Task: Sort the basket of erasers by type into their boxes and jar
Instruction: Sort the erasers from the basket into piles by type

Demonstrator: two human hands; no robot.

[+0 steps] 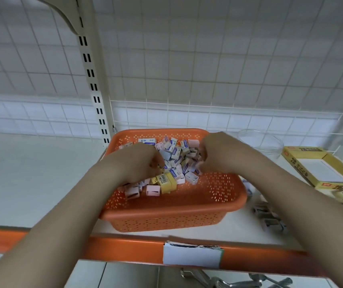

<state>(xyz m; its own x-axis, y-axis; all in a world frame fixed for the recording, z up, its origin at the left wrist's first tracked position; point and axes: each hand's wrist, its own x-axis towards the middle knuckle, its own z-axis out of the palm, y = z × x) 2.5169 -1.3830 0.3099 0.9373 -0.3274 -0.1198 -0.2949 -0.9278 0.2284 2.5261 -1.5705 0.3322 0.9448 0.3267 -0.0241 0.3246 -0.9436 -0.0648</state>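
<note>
An orange perforated basket [187, 213] stands on the white shelf, holding several small erasers: white ones with blue-purple sleeves [175, 152], pink ones [152, 190] and a yellow boxed one [167, 182]. My left hand [137, 163] reaches into the pile on the left with fingers curled down among the erasers. My right hand [218, 152] is in the pile on the right, its fingertips curled round small erasers. What each hand holds is hidden by the fingers. A clear jar [260, 142] stands behind the basket at the right. An open yellow box [320, 169] lies further right.
A few loose grey-white erasers [268, 217] lie on the shelf right of the basket. The shelf has an orange front edge with a white label [191, 255]. A wire grid back panel [208, 69] and a slotted upright [95, 90] stand behind.
</note>
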